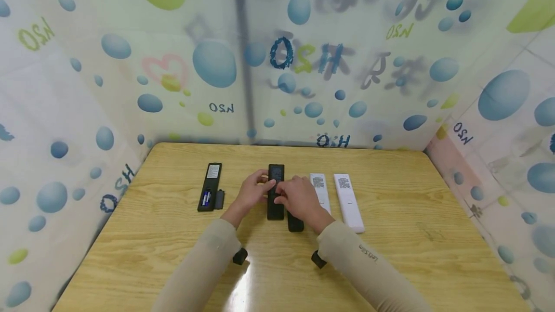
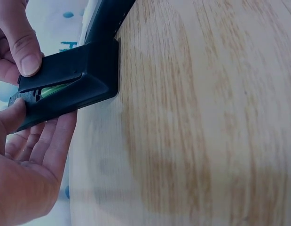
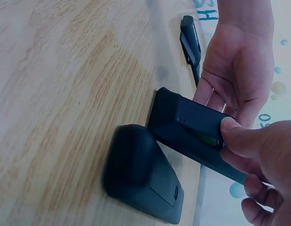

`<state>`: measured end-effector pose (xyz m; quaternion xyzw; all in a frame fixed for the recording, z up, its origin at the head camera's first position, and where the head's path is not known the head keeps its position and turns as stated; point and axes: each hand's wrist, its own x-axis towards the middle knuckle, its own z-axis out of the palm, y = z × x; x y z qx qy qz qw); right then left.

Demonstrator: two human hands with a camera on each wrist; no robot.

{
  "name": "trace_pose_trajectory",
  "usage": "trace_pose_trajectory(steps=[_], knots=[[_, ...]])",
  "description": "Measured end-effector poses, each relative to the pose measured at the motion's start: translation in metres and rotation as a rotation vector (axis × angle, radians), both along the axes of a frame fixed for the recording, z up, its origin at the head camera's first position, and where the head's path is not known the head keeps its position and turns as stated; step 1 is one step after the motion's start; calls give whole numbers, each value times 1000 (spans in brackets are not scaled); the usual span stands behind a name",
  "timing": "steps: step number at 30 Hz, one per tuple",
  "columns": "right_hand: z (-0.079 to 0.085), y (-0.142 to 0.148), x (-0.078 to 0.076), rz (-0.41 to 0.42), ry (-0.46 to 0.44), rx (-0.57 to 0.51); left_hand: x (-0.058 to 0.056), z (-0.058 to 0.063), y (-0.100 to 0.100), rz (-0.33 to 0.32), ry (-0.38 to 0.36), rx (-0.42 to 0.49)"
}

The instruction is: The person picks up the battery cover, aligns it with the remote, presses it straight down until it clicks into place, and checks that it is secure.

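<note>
A black remote control lies back side up near the middle of the table, my left hand gripping it. In the left wrist view the left thumb rests on top and the fingers reach underneath. My right hand pinches the battery cover, its thumb pressing on the top. The cover sits tilted over the compartment, and a green battery shows through the gap. Just right of it, partly beneath the right hand, lies another black remote whose cover is on.
To the left lies a black remote with blue batteries in its uncovered compartment, its loose cover beside it. Two white remotes, one nearer and one farther right, lie label side up. A patterned curtain borders the wooden table.
</note>
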<state>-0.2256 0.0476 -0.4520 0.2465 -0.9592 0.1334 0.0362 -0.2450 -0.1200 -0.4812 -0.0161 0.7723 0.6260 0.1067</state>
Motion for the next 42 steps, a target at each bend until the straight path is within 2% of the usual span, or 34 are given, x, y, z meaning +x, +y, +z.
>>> trace_pose_trajectory(steps=[17,26,32,34,37,42], knots=[[-3,-1,0,-33,40,-46,2,3,0,0,13,-16],[-1,-1,0,-85,-29,-37,3,4,0,-12,16,13],[4,4,1,-113,-45,-56,14,27,0,-37,-18,31],[4,5,0,-120,-40,-64,16,32,0,-44,-23,25],[3,7,-1,-129,-51,-64,13,29,-1,-46,-26,23],[2,7,-3,-157,-91,-52,6,12,-1,-33,-24,34]])
